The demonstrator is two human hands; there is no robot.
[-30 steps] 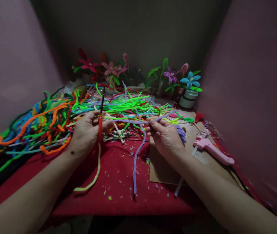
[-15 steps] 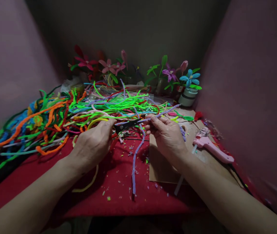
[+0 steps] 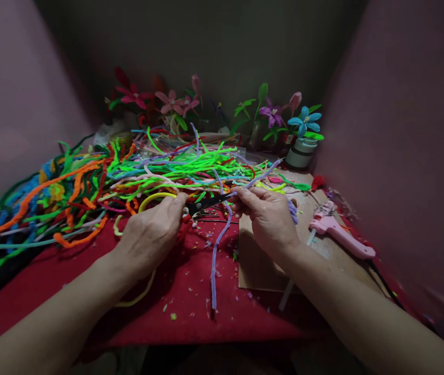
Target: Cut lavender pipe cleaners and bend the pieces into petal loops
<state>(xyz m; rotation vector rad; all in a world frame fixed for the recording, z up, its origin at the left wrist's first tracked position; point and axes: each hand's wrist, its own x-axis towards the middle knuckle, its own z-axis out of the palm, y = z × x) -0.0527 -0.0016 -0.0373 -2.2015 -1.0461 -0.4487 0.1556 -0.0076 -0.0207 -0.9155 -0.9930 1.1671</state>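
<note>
My left hand (image 3: 155, 229) is closed around the red handles of a pair of scissors (image 3: 208, 202). The black blades point right and look nearly closed, their tips at the fingertips of my right hand. Between thumb and fingers my right hand (image 3: 267, 213) pinches a purple pipe cleaner (image 3: 264, 173), which slants up to the right. Only a short end of it shows left of the fingers, at the blade tips. Another purple pipe cleaner (image 3: 214, 260) lies on the red cloth, passing behind the blades.
A heap of colourful pipe cleaners (image 3: 183, 166) spreads across the back and left. On the right, a pink glue gun (image 3: 343, 238) rests on cardboard (image 3: 255, 265). Pipe-cleaner flowers, including a blue one (image 3: 305, 122) in a small jar (image 3: 300, 154), stand behind. Fluff bits litter the red cloth (image 3: 136, 328).
The scissor blades have moved right, up to my right fingertips. The long purple stretch that lay along the blades left of my right hand no longer shows; only a short end does.
</note>
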